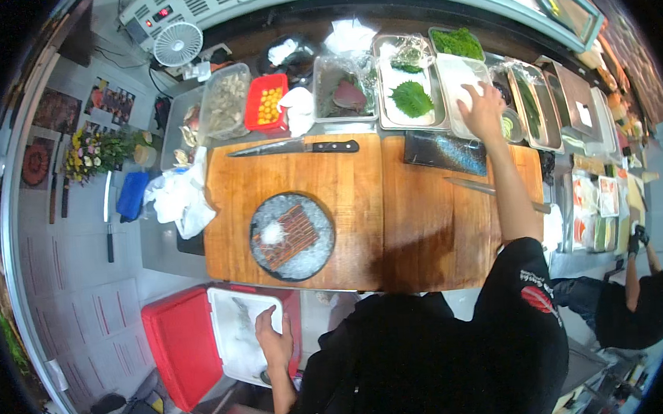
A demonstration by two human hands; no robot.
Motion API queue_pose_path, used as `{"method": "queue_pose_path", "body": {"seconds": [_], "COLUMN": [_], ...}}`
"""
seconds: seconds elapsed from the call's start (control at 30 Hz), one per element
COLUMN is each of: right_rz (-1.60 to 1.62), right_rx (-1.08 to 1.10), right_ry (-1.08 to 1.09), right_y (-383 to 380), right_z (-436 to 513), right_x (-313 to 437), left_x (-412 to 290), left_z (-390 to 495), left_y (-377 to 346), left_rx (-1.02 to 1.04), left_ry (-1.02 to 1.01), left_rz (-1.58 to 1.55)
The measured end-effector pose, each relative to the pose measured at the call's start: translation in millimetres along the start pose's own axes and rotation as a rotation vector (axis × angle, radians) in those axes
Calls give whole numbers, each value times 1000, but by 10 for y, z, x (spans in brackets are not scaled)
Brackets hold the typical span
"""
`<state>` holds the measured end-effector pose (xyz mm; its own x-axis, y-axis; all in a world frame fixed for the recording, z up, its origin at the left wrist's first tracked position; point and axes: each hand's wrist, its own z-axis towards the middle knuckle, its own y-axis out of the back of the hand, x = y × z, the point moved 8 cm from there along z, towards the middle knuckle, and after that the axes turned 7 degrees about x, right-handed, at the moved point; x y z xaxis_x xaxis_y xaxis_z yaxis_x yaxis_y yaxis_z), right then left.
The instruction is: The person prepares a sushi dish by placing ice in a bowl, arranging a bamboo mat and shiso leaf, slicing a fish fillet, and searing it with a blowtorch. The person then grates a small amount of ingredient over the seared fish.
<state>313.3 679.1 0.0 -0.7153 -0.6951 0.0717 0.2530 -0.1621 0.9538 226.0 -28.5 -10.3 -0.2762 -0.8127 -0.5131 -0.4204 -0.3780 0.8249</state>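
My right hand reaches over a white translucent container in the back row, its fingers spread; whether it touches the contents I cannot tell. My left hand is raised near the rim of an open red-and-white cooler box, fingers apart and holding nothing. A round grey stone-look plate lies on the wooden cutting board, bearing a small bamboo mat topped with a white shredded heap. Green shiso leaves lie in a metal tray left of my right hand.
A black-handled knife lies along the board's back edge; another knife passes beneath my right forearm. Behind stand a red basket of yellow balls and a tub with dark red meat. At far right, a co-worker wears black gloves.
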Motion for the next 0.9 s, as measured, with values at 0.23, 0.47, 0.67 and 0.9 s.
{"method": "queue_pose_path", "body": {"seconds": [0.23, 0.47, 0.67, 0.9], "right_rz": [-46, 1018, 1162, 207], "right_rx": [199, 681, 1076, 273], "right_ry": [192, 561, 941, 297], "right_y": [-476, 633, 868, -621], "right_z": [486, -282, -983, 884], "right_x": [672, 1639, 2325, 849], "left_x": [-1357, -2209, -2398, -1499], "left_z": [269, 646, 1192, 829], "left_y": [5, -351, -1006, -484], "left_rx": [143, 73, 243, -172], "left_ry": [-169, -156, 64, 143], "left_rz": [39, -559, -1171, -929]}}
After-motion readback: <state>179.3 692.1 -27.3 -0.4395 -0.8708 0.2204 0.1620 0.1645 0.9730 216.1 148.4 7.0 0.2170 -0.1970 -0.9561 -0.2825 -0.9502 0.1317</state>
